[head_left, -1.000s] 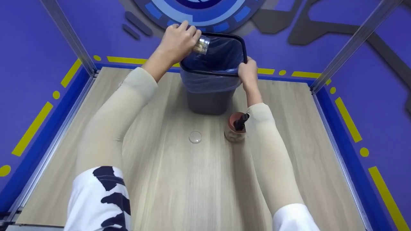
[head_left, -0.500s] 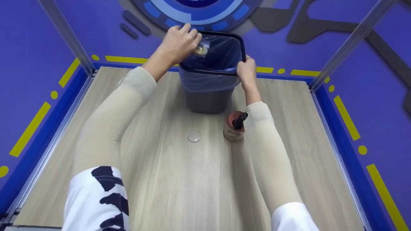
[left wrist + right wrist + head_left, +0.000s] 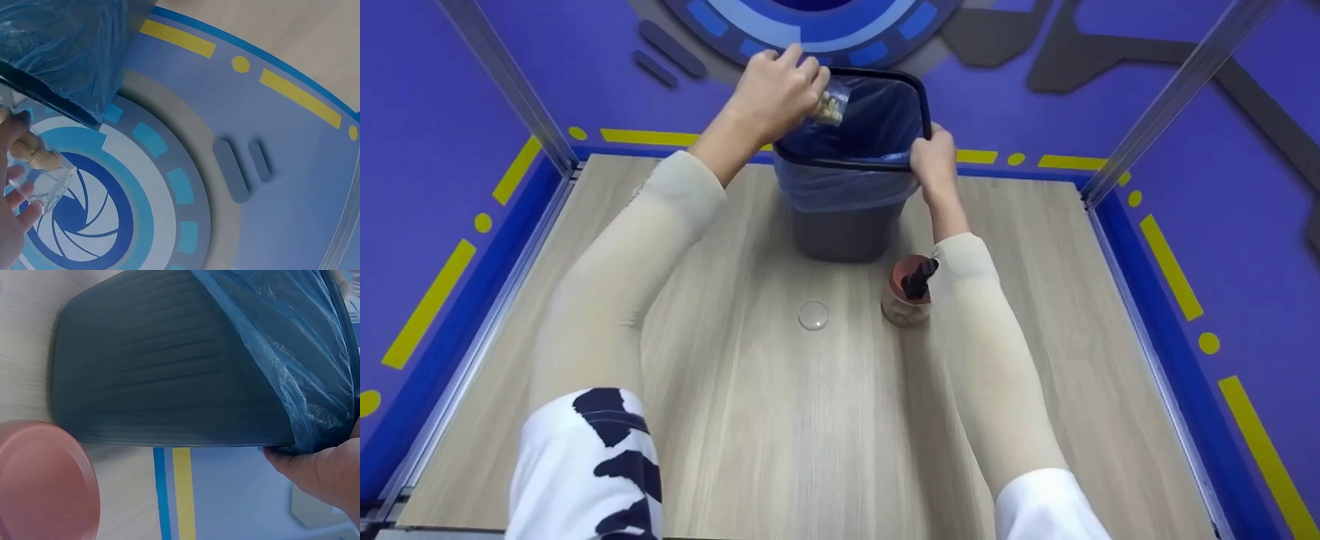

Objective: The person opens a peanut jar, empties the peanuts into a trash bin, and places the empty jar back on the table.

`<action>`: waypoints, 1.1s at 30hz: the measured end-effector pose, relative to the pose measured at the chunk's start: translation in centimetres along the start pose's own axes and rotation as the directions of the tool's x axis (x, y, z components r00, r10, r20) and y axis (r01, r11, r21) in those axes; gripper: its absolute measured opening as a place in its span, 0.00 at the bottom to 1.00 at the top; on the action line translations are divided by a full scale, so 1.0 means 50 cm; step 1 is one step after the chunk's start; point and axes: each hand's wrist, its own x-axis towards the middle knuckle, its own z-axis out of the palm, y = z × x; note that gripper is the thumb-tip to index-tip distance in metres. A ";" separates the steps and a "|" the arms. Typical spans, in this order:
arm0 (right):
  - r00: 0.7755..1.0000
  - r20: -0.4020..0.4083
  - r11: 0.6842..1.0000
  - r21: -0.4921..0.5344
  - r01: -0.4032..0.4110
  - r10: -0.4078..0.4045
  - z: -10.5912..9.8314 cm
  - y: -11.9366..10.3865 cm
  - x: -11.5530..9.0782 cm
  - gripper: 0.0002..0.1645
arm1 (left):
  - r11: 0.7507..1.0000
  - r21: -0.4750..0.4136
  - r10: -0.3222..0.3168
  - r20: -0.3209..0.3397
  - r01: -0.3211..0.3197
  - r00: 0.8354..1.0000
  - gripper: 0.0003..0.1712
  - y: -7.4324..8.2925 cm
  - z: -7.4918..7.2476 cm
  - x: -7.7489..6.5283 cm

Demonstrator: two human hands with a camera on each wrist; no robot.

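My left hand (image 3: 780, 94) holds a small clear jar (image 3: 832, 106) tipped over the left side of the bin's mouth. Peanuts (image 3: 35, 153) in their shells show through the jar's wall in the left wrist view, with fingers wrapped about it. The dark grey waste bin (image 3: 844, 234) stands upright, lined with a translucent bluish bag (image 3: 847, 191) folded over its black rim. At the bin's right front corner, my right hand (image 3: 935, 159) grips the rim and the liner; the thumb lies along the outside in the right wrist view.
A round clear lid (image 3: 813, 316) lies on the wooden table (image 3: 810, 435) in front of the bin. Right of it, beside the right forearm, stands a reddish-topped container (image 3: 905, 300) with a black piece (image 3: 919, 279) on top. Blue panels enclose the back and sides.
The jar in my left hand dipped a little, then came back up, with peanuts still inside. My right hand keeps its grip on the bin's rim. The head view has shifted slightly.
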 end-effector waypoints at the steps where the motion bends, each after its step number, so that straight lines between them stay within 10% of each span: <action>1: 1.000 0.000 1.000 0.002 -0.008 0.008 0.000 0.001 -0.001 0.29 | 1.000 -0.003 0.001 0.007 -0.001 1.000 0.21 0.000 0.000 0.000; 21: 1.000 -0.003 1.000 0.021 -0.019 0.019 -0.006 0.011 -0.001 0.28 | 1.000 -0.017 0.025 0.109 -0.023 0.994 0.26 0.004 0.002 0.005; 33: 1.000 -0.019 1.000 0.001 -0.017 0.017 -0.007 0.011 0.001 0.26 | 1.000 0.006 0.019 0.041 -0.019 0.999 0.23 0.002 -0.008 0.012</action>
